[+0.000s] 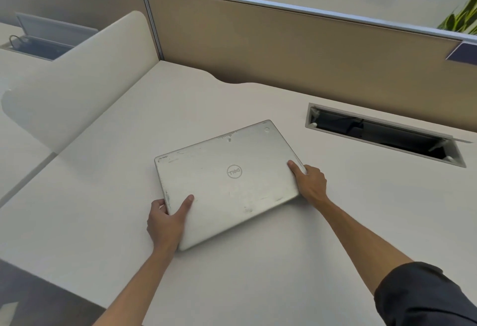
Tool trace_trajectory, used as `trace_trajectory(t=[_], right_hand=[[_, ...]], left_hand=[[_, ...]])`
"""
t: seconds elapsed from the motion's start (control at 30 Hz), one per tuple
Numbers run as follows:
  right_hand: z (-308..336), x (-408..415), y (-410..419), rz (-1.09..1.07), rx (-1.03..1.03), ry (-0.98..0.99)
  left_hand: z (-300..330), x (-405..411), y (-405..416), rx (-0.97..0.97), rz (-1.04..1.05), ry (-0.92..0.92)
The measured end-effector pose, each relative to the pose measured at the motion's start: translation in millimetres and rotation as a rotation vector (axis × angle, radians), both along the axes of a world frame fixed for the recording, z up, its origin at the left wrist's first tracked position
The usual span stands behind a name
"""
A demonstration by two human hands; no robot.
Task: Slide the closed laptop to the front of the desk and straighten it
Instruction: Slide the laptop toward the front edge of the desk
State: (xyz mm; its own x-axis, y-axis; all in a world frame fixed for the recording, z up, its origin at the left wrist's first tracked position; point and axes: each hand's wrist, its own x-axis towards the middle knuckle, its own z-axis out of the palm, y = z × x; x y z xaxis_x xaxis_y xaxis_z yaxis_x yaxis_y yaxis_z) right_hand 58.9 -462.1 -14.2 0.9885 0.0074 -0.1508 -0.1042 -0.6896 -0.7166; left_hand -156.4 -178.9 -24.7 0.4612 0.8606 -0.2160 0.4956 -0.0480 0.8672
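Note:
A closed silver laptop [227,181] with a round logo on its scuffed lid lies flat on the white desk [258,274], turned at an angle to the desk's front edge. My left hand [166,220] grips its near left corner, thumb on the lid and fingers around the edge. My right hand [309,183] grips its right side, thumb resting on the lid and fingers wrapped over the edge.
An open cable hatch [382,133] is cut into the desk at the back right. A tan partition wall [284,47] runs along the back, and a white curved divider [77,80] stands at the left. The desk's front edge falls away at lower left.

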Motion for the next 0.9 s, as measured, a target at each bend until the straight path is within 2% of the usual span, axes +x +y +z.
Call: trace_trajectory(t=[0.13, 0.4, 0.9], right_hand=[[9, -12, -16, -0.009, -0.008, -0.002], [24, -33, -45, -0.032, -0.05, -0.094], [12, -74, -88, -0.091, -0.091, -0.092]], left_hand=[[8, -10, -9, -0.073, -0.021, -0.07], [18, -27, -28, -0.062, -0.072, -0.113], [11, -40, -52, 0.004, -0.152, -0.067]])
